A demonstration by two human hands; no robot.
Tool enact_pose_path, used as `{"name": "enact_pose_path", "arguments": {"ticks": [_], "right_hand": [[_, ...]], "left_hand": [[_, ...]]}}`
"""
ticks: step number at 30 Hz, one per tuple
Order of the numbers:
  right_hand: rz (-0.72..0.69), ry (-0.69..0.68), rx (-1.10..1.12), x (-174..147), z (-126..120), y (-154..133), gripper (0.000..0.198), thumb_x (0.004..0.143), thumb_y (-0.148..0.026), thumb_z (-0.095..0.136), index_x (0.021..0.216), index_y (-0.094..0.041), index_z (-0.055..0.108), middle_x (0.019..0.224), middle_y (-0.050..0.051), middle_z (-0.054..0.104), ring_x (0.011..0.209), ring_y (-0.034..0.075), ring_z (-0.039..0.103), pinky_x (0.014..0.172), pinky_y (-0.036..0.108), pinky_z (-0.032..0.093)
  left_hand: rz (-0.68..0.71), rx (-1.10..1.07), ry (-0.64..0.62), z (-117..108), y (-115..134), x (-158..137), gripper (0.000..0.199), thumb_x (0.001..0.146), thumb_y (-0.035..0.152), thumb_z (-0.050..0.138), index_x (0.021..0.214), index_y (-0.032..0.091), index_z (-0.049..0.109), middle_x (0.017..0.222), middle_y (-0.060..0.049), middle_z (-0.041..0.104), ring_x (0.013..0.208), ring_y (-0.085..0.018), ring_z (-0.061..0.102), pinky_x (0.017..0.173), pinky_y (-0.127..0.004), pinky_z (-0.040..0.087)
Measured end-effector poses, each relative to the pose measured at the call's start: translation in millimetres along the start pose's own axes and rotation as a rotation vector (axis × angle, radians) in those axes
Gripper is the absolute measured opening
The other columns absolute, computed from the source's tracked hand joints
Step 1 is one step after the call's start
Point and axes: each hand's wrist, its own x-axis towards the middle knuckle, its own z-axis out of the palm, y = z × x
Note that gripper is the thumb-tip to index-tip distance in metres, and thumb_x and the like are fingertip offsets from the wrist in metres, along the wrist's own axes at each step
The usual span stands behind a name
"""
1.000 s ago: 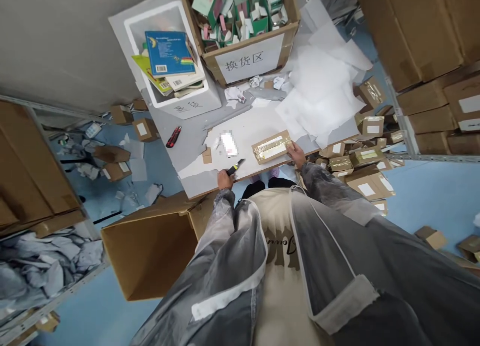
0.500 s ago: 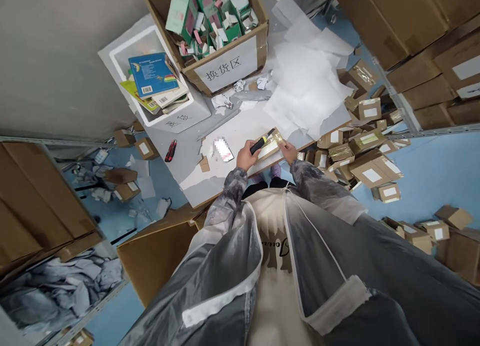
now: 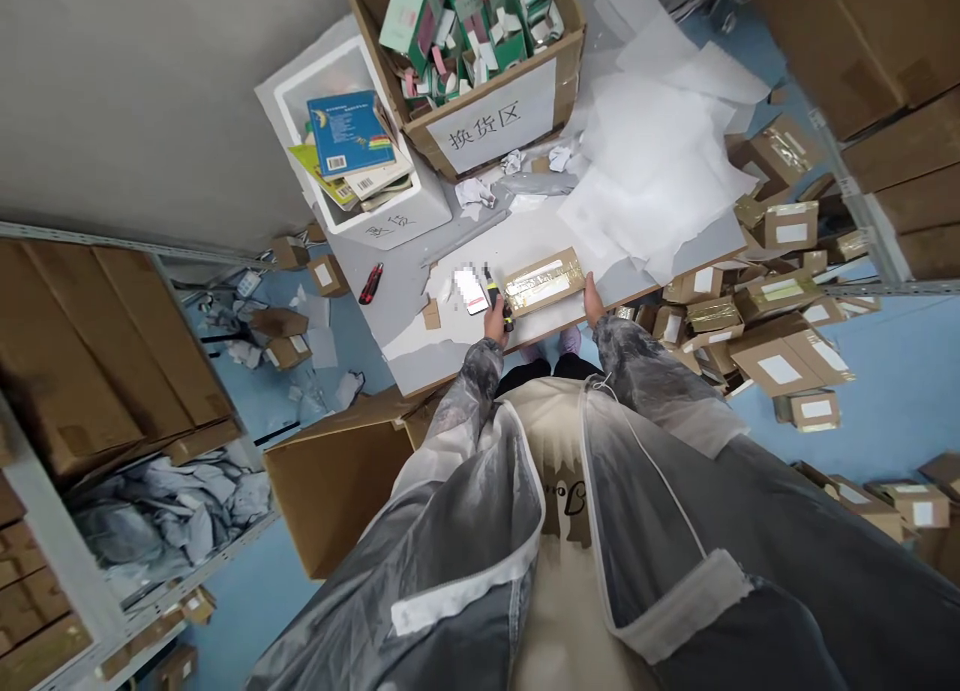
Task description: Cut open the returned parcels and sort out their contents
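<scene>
A small taped cardboard box point(image 3: 544, 279) with a white label is between my hands at the table's front edge. My left hand point(image 3: 495, 323) is closed around a black-and-yellow utility knife point(image 3: 493, 289), which stands upright beside the box's left end. At the box's right end, my right hand point(image 3: 593, 299) grips the edge, its fingers partly hidden. Just left of the knife lies a phone point(image 3: 472, 293) with a lit, partly blurred screen. Farther left on the table point(image 3: 420, 366) is a red-and-black cutter point(image 3: 370, 283).
At the back stand a large carton point(image 3: 499, 121) full of green and white packages and a white foam bin point(image 3: 390, 221) holding books. White foam sheets point(image 3: 652, 161) cover the table's right side. Several small boxes point(image 3: 776, 356) are heaped on the floor at right; an open carton point(image 3: 337, 491) stands at left.
The box has turned so its broad taped face shows. The knife has moved off the box to its left side, still in my left hand. The whole view has shifted.
</scene>
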Motion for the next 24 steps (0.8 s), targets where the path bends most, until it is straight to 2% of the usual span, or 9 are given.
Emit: {"name": "enact_pose_path", "arguments": {"ticks": [3, 5, 7, 9, 11, 15, 18, 21, 24], "right_hand": [[0.053, -0.017, 0.043, 5, -6, -20, 0.118, 0.108, -0.114, 0.044, 0.163, -0.019, 0.085, 0.158, 0.017, 0.085, 0.169, 0.042, 0.069, 0.143, 0.056, 0.059], [0.002, -0.046, 0.047, 6, -16, -38, 0.114, 0.109, -0.114, 0.041, 0.154, -0.022, 0.091, 0.15, 0.016, 0.088, 0.166, 0.045, 0.071, 0.146, 0.062, 0.055], [-0.069, -0.083, 0.05, 6, -26, -56, 0.108, 0.107, -0.113, 0.049, 0.148, -0.024, 0.094, 0.142, 0.014, 0.09, 0.16, 0.046, 0.075, 0.146, 0.065, 0.055], [-0.086, -0.111, 0.064, 6, -31, -71, 0.105, 0.102, -0.113, 0.061, 0.15, -0.025, 0.093, 0.142, 0.014, 0.09, 0.155, 0.045, 0.078, 0.142, 0.064, 0.06], [-0.049, -0.118, 0.103, 9, -28, -79, 0.11, 0.098, -0.113, 0.065, 0.16, -0.025, 0.087, 0.15, 0.015, 0.088, 0.155, 0.044, 0.079, 0.139, 0.061, 0.064], [-0.034, -0.062, 0.171, 22, -10, -74, 0.103, 0.098, -0.099, 0.076, 0.167, -0.024, 0.082, 0.169, 0.015, 0.083, 0.161, 0.04, 0.077, 0.144, 0.06, 0.06], [-0.035, -0.073, 0.106, 32, -1, -58, 0.093, 0.088, -0.077, 0.097, 0.161, -0.019, 0.087, 0.171, 0.015, 0.082, 0.167, 0.042, 0.072, 0.149, 0.062, 0.055], [-0.055, -0.148, -0.026, 38, 3, -44, 0.102, 0.085, -0.067, 0.1, 0.172, -0.018, 0.081, 0.178, 0.012, 0.077, 0.175, 0.041, 0.065, 0.152, 0.058, 0.049], [-0.066, -0.135, -0.132, 43, 5, -34, 0.119, 0.091, -0.073, 0.094, 0.189, -0.013, 0.062, 0.194, 0.016, 0.061, 0.184, 0.04, 0.056, 0.152, 0.051, 0.049]], "left_hand": [[0.003, -0.134, -0.085, 0, 3, -5, 0.062, 0.113, 0.086, 0.079, 0.121, 0.026, 0.071, 0.12, -0.014, 0.084, 0.12, -0.025, 0.083, 0.09, -0.035, 0.072], [0.067, -0.203, -0.133, -10, 11, -9, 0.067, 0.11, 0.091, 0.079, 0.125, 0.026, 0.072, 0.128, -0.016, 0.084, 0.136, -0.03, 0.081, 0.097, -0.042, 0.076], [0.123, -0.233, -0.191, -22, 20, -12, 0.071, 0.107, 0.093, 0.082, 0.128, 0.026, 0.073, 0.131, -0.016, 0.084, 0.144, -0.034, 0.078, 0.103, -0.048, 0.078], [0.136, -0.209, -0.219, -31, 26, -13, 0.071, 0.103, 0.094, 0.086, 0.12, 0.026, 0.072, 0.122, -0.014, 0.081, 0.138, -0.033, 0.079, 0.103, -0.049, 0.079], [0.113, -0.181, -0.209, -32, 27, -11, 0.072, 0.099, 0.095, 0.089, 0.109, 0.027, 0.068, 0.108, -0.01, 0.075, 0.122, -0.03, 0.08, 0.099, -0.045, 0.079], [0.073, -0.228, -0.108, -18, 24, -1, 0.068, 0.103, 0.09, 0.089, 0.1, 0.028, 0.061, 0.094, -0.004, 0.064, 0.098, -0.023, 0.076, 0.089, -0.039, 0.076], [0.069, -0.238, -0.046, -8, 24, 9, 0.057, 0.111, 0.08, 0.086, 0.106, 0.028, 0.064, 0.099, -0.006, 0.07, 0.101, -0.022, 0.076, 0.085, -0.034, 0.072], [0.084, -0.157, -0.011, -3, 28, 17, 0.048, 0.118, 0.072, 0.082, 0.114, 0.026, 0.07, 0.11, -0.01, 0.077, 0.107, -0.023, 0.079, 0.085, -0.033, 0.069], [0.094, -0.028, 0.035, -3, 32, 20, 0.043, 0.122, 0.066, 0.078, 0.122, 0.023, 0.074, 0.119, -0.014, 0.082, 0.111, -0.025, 0.082, 0.088, -0.033, 0.067]]}}
